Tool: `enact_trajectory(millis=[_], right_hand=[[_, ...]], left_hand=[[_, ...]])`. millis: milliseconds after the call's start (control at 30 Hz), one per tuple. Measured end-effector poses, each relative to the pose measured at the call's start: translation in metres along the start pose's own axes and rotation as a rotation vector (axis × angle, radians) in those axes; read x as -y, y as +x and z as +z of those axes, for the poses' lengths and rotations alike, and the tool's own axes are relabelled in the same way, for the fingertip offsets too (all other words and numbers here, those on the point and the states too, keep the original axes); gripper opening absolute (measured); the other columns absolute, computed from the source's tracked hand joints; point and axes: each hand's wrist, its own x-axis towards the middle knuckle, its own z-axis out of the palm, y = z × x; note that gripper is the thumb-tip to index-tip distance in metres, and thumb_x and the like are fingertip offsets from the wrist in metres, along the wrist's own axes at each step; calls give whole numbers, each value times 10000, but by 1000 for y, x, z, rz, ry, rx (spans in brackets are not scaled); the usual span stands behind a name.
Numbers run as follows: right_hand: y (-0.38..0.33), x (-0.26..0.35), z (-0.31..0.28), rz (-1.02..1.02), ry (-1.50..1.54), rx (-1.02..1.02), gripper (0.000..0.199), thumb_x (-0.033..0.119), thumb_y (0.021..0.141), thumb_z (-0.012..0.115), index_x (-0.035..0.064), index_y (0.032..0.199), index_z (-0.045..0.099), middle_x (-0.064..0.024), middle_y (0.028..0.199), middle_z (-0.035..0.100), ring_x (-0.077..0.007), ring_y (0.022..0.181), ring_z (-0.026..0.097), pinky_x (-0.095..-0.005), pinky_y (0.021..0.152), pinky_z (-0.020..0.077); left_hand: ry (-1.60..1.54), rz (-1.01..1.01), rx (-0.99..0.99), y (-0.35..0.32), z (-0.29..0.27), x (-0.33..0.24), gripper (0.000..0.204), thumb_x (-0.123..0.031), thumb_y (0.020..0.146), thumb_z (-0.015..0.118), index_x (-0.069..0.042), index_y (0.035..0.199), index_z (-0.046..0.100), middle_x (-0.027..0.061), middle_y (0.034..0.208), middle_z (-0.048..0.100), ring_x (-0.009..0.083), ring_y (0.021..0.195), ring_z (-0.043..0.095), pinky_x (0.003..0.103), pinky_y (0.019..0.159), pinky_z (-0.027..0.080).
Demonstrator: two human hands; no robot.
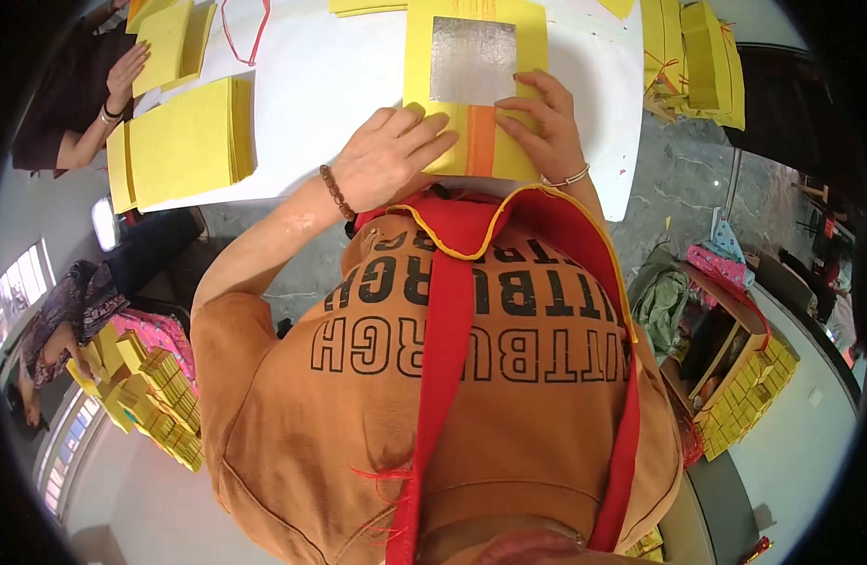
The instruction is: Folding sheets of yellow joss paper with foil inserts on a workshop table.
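Observation:
A stack of yellow paper lies on the white table right in front of me. It carries an orange band down its middle and a square of silver foil on top. My left hand rests across the stack's near left part, fingers stretched and slightly apart. At the right edge my right hand touches the stack near the foil's lower right corner. Its fingers are bent and spaced apart, and I see nothing gripped between them.
Yellow paper stacks stand at the table's left, next to another person's hand. A red string loop lies farther back. More yellow bundles with red ties sit at the right. Yellow packets are piled behind on the right.

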Motion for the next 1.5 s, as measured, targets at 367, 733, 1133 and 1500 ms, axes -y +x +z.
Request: enact_trajectory(millis=[367,733,1133,1500], right_hand=[[2,1,-13,114,202,133,230,241,873,533,119,984,693,-94,1244,486,-273,1218,338,-372,1027,248],[-9,6,-14,209,614,-58,262,197,906,469,53,1016,659,-115,1269,505,-293,1302,304,-387,1065,215],[-27,0,-6,81,250,65,547,365,960,220,110,899,700,-33,1152,600,-281,1287,338,-446,1060,114],[-30,-11,3,121,259,25,706,450,943,69,147,906,705,0,1131,615,-305,1319,245,-457,1061,16]], left_hand=[[-23,9,18,-4,-2,1,368,-202,722,643,-56,1054,578,74,1039,547,224,948,512,335,774,401],[-5,-72,-44,-1,6,-8,394,-220,700,666,-89,1060,572,68,1086,526,217,964,512,329,763,430],[116,49,-137,0,6,-12,256,-88,704,641,-53,956,614,64,936,570,218,852,562,304,678,474],[-504,-133,-97,9,6,13,133,-120,848,568,6,844,609,124,695,561,273,640,554,336,570,439]])
